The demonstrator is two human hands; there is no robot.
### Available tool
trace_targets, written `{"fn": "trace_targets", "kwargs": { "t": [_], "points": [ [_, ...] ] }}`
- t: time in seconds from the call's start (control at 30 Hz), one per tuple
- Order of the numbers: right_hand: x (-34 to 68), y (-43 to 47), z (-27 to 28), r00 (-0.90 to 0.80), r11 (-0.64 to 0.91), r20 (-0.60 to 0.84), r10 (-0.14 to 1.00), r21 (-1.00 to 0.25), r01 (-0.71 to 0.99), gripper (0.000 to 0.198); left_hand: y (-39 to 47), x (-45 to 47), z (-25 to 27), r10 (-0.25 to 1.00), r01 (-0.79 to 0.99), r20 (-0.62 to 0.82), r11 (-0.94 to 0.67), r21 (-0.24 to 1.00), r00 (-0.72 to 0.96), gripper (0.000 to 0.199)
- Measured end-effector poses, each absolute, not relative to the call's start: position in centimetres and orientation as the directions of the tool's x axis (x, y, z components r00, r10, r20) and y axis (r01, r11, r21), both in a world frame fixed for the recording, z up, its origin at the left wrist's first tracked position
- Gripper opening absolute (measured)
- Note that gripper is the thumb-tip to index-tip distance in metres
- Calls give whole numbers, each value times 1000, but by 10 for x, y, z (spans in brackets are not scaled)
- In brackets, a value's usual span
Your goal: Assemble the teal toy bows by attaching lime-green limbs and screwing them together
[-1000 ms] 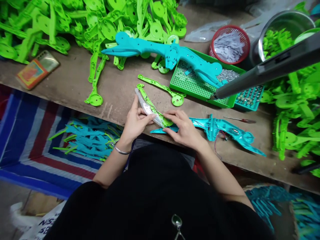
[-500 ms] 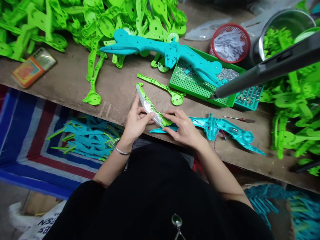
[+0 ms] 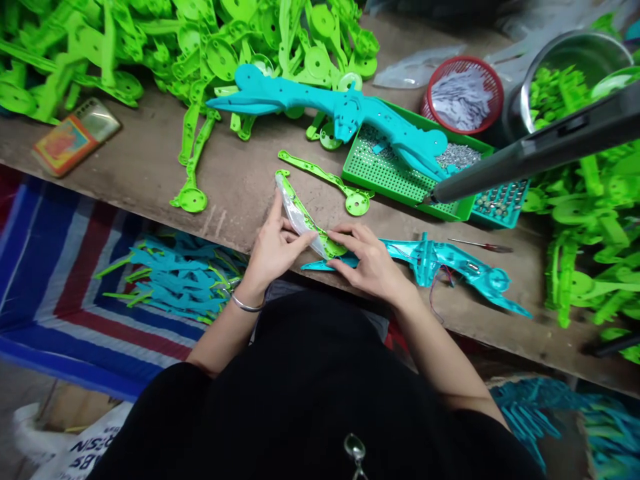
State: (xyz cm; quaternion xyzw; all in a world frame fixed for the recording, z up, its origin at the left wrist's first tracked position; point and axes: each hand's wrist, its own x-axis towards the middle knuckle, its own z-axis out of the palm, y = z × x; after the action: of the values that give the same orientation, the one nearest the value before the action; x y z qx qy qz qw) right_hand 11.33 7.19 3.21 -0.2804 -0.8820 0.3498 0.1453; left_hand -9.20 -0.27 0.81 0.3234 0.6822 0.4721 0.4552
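Observation:
A curved translucent plastic strip (image 3: pixel 299 217) lies along a slim green plastic part (image 3: pixel 305 215). My left hand (image 3: pixel 275 247) is closed on the strip, thumb on its near face and fingers behind. My right hand (image 3: pixel 367 257) pinches the round lower end of the green part. Beneath that hand runs an open blue plastic bow-shaped shell (image 3: pixel 395 250), with thin wires hanging from its middle. Another green part (image 3: pixel 325 175) with a round end rests just beyond my hands.
Green parts (image 3: pixel 210 53) are heaped along the back. A blue shell (image 3: pixel 310 97) lies partly over a green basket (image 3: pixel 380 170) of screws. A red basket (image 3: pixel 465 93), a screwdriver (image 3: pixel 493 247) and a phone (image 3: pixel 75 137) are around. A dark pole (image 3: pixel 525 153) crosses the right side.
The view has shifted slightly, so the bench things sit a little lower and to the right. Both hands keep their hold, and the translucent strip looks turned slightly against the green part.

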Motion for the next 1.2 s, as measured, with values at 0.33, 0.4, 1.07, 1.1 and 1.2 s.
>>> {"fn": "trace_targets", "kwargs": {
  "t": [0.33,0.4,1.07,1.1,1.2],
  "points": [
    [111,71,30,-797,640,100,596,-658,396,42,-1,-102,22,865,75,-420,455,887,-276,114],
    [110,71,31,-794,643,107,598,-656,395,41,1,-103,28,868,158,-408,462,873,-284,112],
    [119,70,34,-824,576,18,566,-724,380,43,-3,-97,38,926,520,-256,369,770,-278,101],
    [118,69,35,-826,579,13,564,-719,385,44,-2,-97,38,929,529,-251,361,768,-270,100],
    [118,68,38,-826,585,2,564,-706,398,45,-2,-97,37,929,542,-260,365,757,-264,98]
  ]
}}
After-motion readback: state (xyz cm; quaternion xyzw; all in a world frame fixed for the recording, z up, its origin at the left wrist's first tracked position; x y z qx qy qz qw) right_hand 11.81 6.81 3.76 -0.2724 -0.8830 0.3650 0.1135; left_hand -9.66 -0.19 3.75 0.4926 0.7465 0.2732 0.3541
